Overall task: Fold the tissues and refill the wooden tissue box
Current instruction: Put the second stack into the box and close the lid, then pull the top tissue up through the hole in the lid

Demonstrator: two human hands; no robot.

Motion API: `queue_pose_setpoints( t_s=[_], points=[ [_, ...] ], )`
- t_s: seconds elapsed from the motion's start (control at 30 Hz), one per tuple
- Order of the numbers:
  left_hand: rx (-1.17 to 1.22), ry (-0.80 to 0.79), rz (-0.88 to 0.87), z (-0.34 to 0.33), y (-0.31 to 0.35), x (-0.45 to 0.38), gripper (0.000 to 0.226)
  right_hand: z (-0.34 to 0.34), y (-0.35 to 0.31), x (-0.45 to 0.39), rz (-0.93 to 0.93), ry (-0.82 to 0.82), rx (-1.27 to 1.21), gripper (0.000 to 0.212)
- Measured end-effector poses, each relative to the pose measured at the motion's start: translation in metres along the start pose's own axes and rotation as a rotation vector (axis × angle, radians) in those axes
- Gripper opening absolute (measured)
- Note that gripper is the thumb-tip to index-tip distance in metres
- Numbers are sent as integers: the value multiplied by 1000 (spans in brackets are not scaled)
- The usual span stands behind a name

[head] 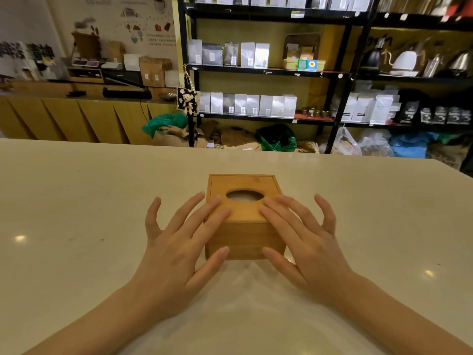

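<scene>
A square wooden tissue box (244,239) stands in the middle of the pale table (76,213), its lid on. Through the lid's oval opening (245,196) something whitish shows inside, apparently tissue. My left hand (179,249) rests on the box's near left corner, fingers spread, fingertips on the lid and thumb against the front face. My right hand (304,247) mirrors it on the near right corner, fingertips on the lid, thumb at the front. No loose tissues lie on the table.
Beyond the table's far edge stand black shelves (268,70) with white and dark bags and kettles. A wooden counter (76,116) with paper bags runs at the left. Sacks and plastic bags lie on the floor.
</scene>
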State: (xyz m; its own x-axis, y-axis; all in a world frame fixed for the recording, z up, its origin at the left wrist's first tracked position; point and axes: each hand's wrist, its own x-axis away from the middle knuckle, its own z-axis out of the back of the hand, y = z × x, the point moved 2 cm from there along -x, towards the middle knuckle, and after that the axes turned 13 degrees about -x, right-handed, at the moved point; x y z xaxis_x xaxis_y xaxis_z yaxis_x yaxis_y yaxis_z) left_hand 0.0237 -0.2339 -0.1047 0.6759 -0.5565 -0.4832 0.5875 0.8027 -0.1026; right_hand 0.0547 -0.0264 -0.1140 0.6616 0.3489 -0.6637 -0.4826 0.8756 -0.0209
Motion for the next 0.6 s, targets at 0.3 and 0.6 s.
queue_pose_setpoints(
  t_s=[0.3,0.6],
  points=[
    [84,-4,16,3,1,2,51,1,-3,1,43,16,16,49],
    [350,79,90,23,-15,-41,47,31,7,-47,-182,-17,-459,40]
  ],
)
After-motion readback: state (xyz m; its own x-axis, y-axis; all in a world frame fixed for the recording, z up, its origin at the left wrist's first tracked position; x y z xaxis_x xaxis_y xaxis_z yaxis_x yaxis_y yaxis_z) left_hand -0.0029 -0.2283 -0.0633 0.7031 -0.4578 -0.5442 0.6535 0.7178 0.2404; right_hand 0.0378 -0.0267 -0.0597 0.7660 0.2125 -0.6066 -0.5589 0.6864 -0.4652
